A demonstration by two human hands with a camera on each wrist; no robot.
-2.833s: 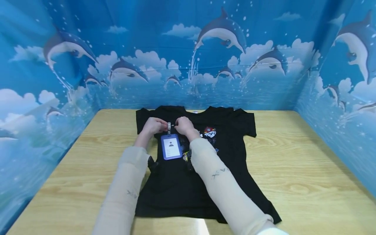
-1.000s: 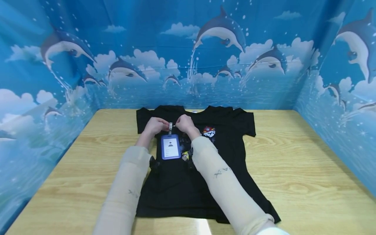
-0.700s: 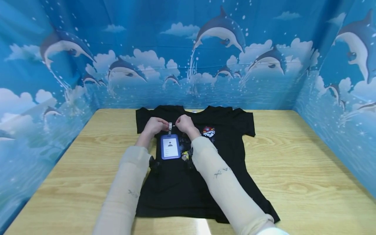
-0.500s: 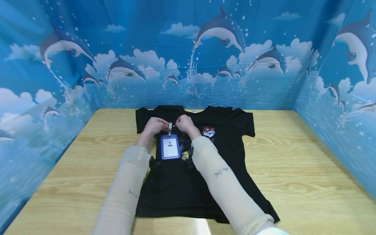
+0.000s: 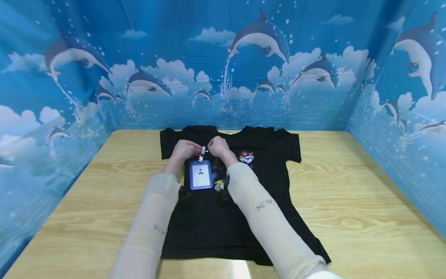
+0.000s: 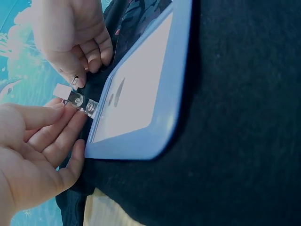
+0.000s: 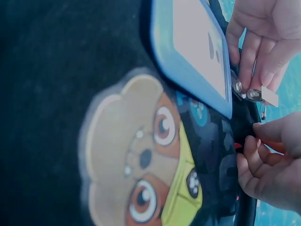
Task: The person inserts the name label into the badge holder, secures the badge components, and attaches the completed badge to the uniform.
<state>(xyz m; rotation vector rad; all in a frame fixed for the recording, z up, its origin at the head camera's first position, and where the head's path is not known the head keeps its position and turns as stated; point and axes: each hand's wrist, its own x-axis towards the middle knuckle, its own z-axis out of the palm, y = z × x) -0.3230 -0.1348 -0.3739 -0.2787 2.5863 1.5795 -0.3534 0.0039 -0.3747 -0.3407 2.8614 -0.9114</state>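
Note:
A blue badge holder (image 5: 201, 186) with a white card lies on the left chest of a black T-shirt (image 5: 216, 228). Its short clear strap ends in a metal clip (image 6: 77, 99) with a thin pin on it. My left hand (image 5: 184, 150) pinches this clip between thumb and fingers, beside the holder's top edge. Just to its right, my right hand (image 5: 220, 148) has its fingers curled and appears to pinch the shirt's cloth; the tips are partly hidden. In the right wrist view, the clip (image 7: 254, 94) sits close to the right thumb.
The shirt is spread on a wooden table (image 5: 348, 201), its neckline toward the back. Cartoon dog prints (image 7: 146, 155) cover its chest. A blue dolphin curtain (image 5: 223, 77) rises along the table's back and sides.
The clip and strap have tilted to the right at the top, and the clip's metal side shows more. Both hands stay almost in place.

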